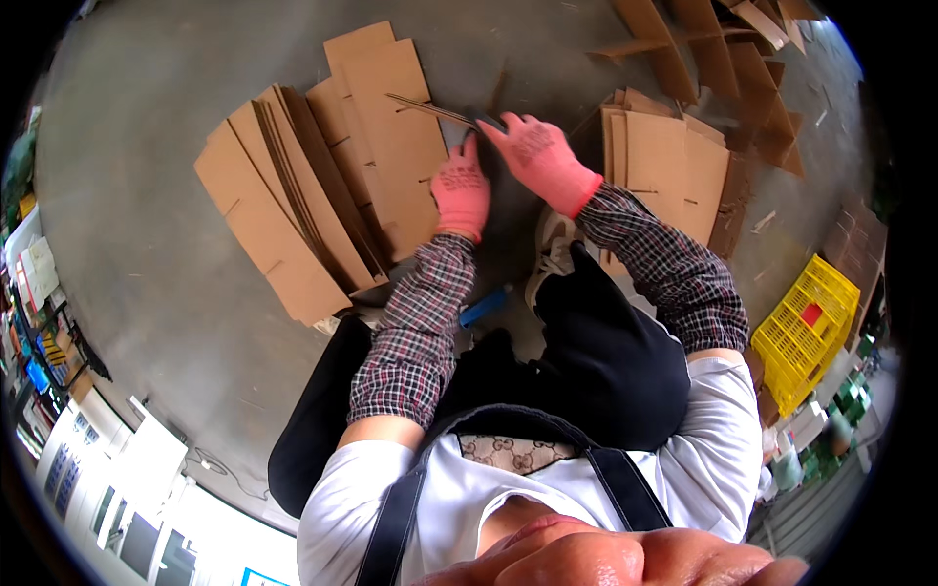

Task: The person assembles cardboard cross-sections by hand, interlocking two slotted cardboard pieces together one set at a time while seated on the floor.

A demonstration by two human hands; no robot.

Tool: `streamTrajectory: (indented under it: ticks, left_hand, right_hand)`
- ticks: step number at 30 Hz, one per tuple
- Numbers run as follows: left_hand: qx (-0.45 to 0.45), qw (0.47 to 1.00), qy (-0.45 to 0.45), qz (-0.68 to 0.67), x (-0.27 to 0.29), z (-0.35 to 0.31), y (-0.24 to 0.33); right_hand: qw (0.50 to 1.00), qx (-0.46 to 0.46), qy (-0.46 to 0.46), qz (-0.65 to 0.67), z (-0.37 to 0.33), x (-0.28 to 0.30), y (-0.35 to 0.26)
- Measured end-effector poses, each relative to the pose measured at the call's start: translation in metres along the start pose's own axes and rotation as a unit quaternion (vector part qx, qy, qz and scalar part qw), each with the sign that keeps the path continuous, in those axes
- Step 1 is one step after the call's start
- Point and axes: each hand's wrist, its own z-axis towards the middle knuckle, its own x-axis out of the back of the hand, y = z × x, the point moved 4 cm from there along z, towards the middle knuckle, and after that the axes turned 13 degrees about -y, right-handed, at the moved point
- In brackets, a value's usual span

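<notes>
Both of my hands wear pink gloves with dark fingertips and meet in front of me, above the floor. My left hand (461, 190) is closed, its fingertips at the near end of a thin cardboard strip (428, 105) seen nearly edge-on. My right hand (535, 156) grips the same end from the other side, thumb toward the left hand. The exact hold is partly hidden by the gloves. Left of my hands lie slotted cardboard sheets (396, 127) and a fanned stack of cardboard strips (264, 200). A further cardboard pile (657, 156) lies to the right.
Interlocked cardboard dividers (689, 49) stand at the far right. A yellow plastic crate (803, 337) sits at the right, near assorted items. Below my hands, a blue object (486, 307) lies between my legs. Shelving with mixed goods (44, 342) lines the left rim.
</notes>
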Motion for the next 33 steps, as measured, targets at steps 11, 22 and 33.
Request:
streamTrajectory:
  ticks: [11,22,33]
  left_hand:
    - [-0.02,0.999,0.024,0.008,-0.009,-0.001,0.002]
    - [-0.028,0.999,0.006,-0.041,-0.002,0.002,-0.005]
    - [-0.027,0.999,-0.045,-0.006,-0.026,-0.009,0.01]
  right_hand:
    - [0.996,0.022,0.083,0.03,-0.018,-0.012,0.006]
    - [0.995,0.02,0.097,-0.024,-0.01,-0.003,0.012]
    - [1.0,-0.013,-0.002,0.012,-0.043,-0.005,-0.013]
